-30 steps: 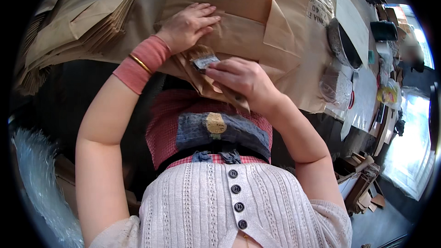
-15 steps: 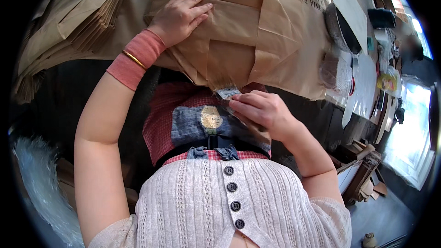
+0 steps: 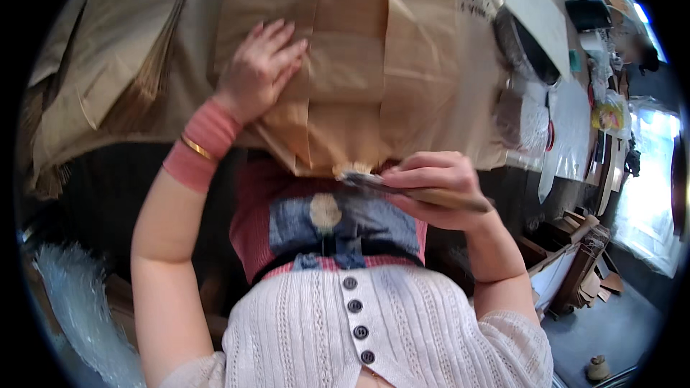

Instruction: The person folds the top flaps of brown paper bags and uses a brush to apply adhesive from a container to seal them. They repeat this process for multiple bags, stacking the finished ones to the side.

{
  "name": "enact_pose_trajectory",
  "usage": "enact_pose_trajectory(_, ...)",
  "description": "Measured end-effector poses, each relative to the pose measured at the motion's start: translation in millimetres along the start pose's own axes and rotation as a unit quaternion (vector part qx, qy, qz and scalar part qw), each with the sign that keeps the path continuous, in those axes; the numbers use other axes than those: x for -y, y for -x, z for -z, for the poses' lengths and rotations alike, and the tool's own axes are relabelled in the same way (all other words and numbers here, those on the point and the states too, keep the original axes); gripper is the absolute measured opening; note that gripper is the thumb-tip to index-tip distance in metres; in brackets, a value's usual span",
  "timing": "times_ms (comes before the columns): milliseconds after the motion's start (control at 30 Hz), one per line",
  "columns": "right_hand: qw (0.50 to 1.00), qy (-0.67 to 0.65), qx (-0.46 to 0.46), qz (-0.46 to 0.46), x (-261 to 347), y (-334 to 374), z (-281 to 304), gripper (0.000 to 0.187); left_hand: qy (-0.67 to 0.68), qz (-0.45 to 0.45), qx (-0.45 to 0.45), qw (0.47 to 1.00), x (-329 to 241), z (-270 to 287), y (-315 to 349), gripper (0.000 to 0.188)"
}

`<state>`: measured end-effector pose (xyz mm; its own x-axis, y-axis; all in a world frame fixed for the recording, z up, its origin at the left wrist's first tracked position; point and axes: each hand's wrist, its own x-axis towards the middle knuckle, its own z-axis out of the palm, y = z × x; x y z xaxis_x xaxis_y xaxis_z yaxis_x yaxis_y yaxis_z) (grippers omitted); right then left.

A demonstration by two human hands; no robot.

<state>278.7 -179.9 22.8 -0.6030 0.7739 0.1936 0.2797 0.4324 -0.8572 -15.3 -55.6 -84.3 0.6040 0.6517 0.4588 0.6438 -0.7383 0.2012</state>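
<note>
My left hand (image 3: 262, 72) lies flat on a brown kraft paper bag (image 3: 348, 75), fingers spread beside its folded flaps. In my right hand (image 3: 435, 172) is a flat paintbrush (image 3: 447, 198) with a wooden handle and a metal ferrule. Its bristles meet the near edge of the paper, close to my apron (image 3: 287, 221); motion blur hides whether they press on the paper or stand just off it. The handle points to the right, roughly level, with my fingers and thumb wrapped round it.
Layered brown paper (image 3: 108, 86) lies at the left of the table. On the right are a dark oblong tray (image 3: 528, 47), a white board (image 3: 535, 14) and clear plastic film (image 3: 532, 118). Crumpled plastic (image 3: 79, 309) sits low at the left; cardboard pieces (image 3: 589, 280) stand low at the right.
The brush has swung from a slant to nearly level, and my right hand has shifted slightly rightward. My left hand appears farther left and lower, along with the shifted view, still on the bag.
</note>
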Motion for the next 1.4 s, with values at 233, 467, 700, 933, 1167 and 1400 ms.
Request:
enact_pose_trajectory(233,0.949,-0.033,-0.225,-0.216,-86.3,-82.8,66.8,0.019,0.0,0.029,0.044,0.999,-5.8,6.3,-3.5,0.032)
enact_pose_trajectory(467,0.951,-0.003,-0.242,-0.193,-115.7,-145.2,74.9,0.014,0.025,0.044,0.039,0.998,-8.1,13.7,-6.2,0.035)
enact_pose_trajectory(700,0.971,-0.102,-0.164,-0.14,-72.3,-166.1,-5.3,0.011,0.078,0.103,-0.006,0.992,-14.2,16.8,-2.5,0.031)
enact_pose_trajectory(933,0.945,0.188,-0.206,-0.171,-82.1,-201.8,12.8,0.019,0.075,0.095,-0.005,0.993,-9.0,18.5,-0.9,0.029)
enact_pose_trajectory(1167,0.915,0.304,-0.258,-0.064,-32.8,-44.0,86.1,0.035,0.044,0.092,0.001,0.995,-12.4,12.1,-4.4,0.029)
enact_pose_trajectory(1400,0.786,0.599,-0.121,-0.092,-73.0,113.4,170.9,0.038,0.058,0.071,0.017,0.996,-14.1,9.7,-6.8,0.024)
